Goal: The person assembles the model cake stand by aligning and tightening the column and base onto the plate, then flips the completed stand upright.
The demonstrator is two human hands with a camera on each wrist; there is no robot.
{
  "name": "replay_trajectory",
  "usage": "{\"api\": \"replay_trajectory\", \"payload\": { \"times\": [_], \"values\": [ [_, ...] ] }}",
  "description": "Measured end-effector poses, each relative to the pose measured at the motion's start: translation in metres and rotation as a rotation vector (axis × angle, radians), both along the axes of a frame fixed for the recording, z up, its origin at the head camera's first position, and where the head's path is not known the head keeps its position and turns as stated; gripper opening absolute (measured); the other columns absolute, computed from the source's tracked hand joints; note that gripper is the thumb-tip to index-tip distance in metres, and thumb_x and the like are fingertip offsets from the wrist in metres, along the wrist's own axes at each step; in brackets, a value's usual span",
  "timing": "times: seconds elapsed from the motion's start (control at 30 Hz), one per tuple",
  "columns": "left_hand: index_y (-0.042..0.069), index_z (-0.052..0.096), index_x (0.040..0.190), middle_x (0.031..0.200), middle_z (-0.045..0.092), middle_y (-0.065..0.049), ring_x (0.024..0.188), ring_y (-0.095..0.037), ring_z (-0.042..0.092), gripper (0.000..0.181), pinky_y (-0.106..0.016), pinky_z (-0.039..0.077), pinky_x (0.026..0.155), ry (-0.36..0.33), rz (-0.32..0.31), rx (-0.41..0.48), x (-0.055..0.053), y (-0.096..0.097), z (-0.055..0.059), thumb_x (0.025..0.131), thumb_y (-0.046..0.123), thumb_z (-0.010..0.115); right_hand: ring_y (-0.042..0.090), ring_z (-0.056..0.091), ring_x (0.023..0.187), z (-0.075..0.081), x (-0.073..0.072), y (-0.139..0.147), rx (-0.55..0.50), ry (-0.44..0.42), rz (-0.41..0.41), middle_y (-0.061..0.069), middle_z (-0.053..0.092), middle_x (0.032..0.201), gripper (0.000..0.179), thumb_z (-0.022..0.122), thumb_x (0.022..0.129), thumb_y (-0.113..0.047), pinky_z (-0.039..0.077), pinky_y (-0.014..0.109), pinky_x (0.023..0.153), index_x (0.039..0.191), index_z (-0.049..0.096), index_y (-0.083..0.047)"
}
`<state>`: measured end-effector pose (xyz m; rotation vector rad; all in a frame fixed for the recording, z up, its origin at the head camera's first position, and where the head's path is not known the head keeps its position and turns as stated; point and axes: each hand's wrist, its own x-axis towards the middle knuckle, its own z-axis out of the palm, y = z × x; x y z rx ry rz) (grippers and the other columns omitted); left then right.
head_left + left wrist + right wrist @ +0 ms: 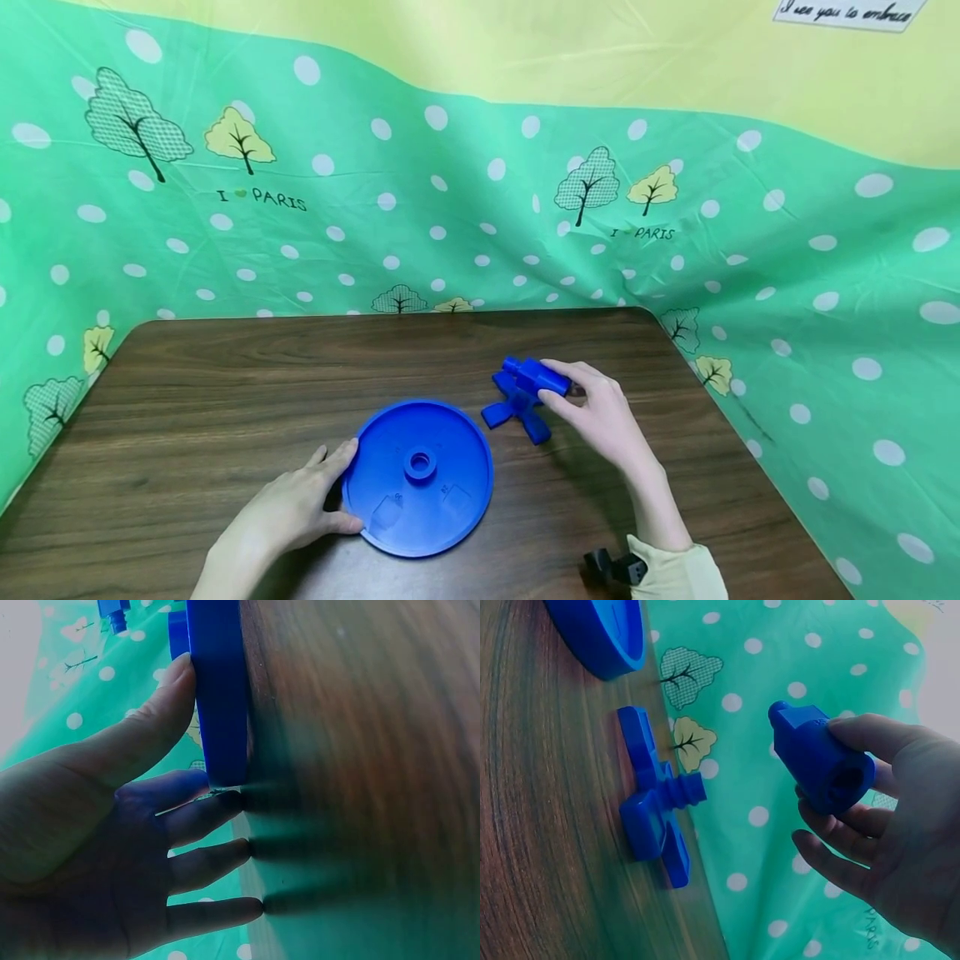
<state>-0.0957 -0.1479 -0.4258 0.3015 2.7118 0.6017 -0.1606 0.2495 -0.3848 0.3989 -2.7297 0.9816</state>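
We list: one round blue disc (420, 521), low-rimmed, with a ringed central hole, on the wood-grain table (225, 383); the left hand (291, 504), fingers extended, touches its edge. One blue cylinder (810, 754), stub-ended, hollow opposite, pinched in the right hand (922, 825) above a blue splayed-arm piece (519, 403), ribbed stem.

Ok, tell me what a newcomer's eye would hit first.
Probably the blue disc, front centre on the wooden table, the left hand touching it. Next, the hollow blue piece held by the right hand above the blue spoked piece; behind, the dotted green cloth.
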Motion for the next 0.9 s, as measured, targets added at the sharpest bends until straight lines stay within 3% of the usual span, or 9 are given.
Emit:
{"api": "replay_trajectory", "payload": {
  "times": [0.27, 0.43, 0.67, 0.9],
  "values": [
    [0.015, 0.036, 0.161, 0.156, 0.040, -0.037, 0.134, -0.062, 0.049, 0.109, -0.077, 0.042, 0.104, 0.011, -0.001, 0.005, 0.000, -0.002, -0.001, 0.074, 0.058, 0.085, 0.019, 0.070, 0.101, 0.002, 0.002, -0.006, -0.013, -0.012, 0.012, 0.006, 0.074, 0.120, 0.041, 0.073, 0.097, -0.029, 0.062, 0.043, 0.086, 0.136, 0.067, -0.018],
    [0.016, 0.036, 0.161, 0.157, 0.039, -0.036, 0.133, -0.063, 0.048, 0.108, -0.077, 0.041, 0.104, 0.008, 0.001, 0.010, 0.000, -0.004, -0.002, 0.074, 0.059, 0.084, 0.019, 0.070, 0.102, 0.003, 0.004, -0.011, -0.014, -0.027, 0.020, 0.006, 0.073, 0.121, 0.041, 0.073, 0.097, -0.029, 0.062, 0.047, 0.088, 0.137, 0.067, -0.019],
    [0.015, 0.038, 0.160, 0.155, 0.043, -0.035, 0.133, -0.061, 0.051, 0.104, -0.075, 0.043, 0.104, 0.035, -0.017, 0.025, -0.001, -0.005, -0.002, 0.076, 0.057, 0.084, 0.017, 0.070, 0.103, 0.005, 0.008, -0.015, -0.001, -0.057, 0.015, 0.002, 0.073, 0.122, 0.041, 0.073, 0.097, -0.030, 0.062, 0.044, 0.088, 0.137, 0.067, -0.022],
    [0.012, 0.041, 0.158, 0.153, 0.045, -0.036, 0.134, -0.060, 0.050, 0.104, -0.076, 0.042, 0.104, 0.027, -0.030, 0.028, -0.004, -0.005, -0.001, 0.075, 0.054, 0.086, 0.015, 0.069, 0.100, 0.007, 0.009, -0.019, 0.020, -0.038, 0.022, 0.000, 0.074, 0.120, 0.041, 0.074, 0.096, -0.031, 0.058, 0.029, 0.083, 0.135, 0.068, -0.023]
  ]
}}
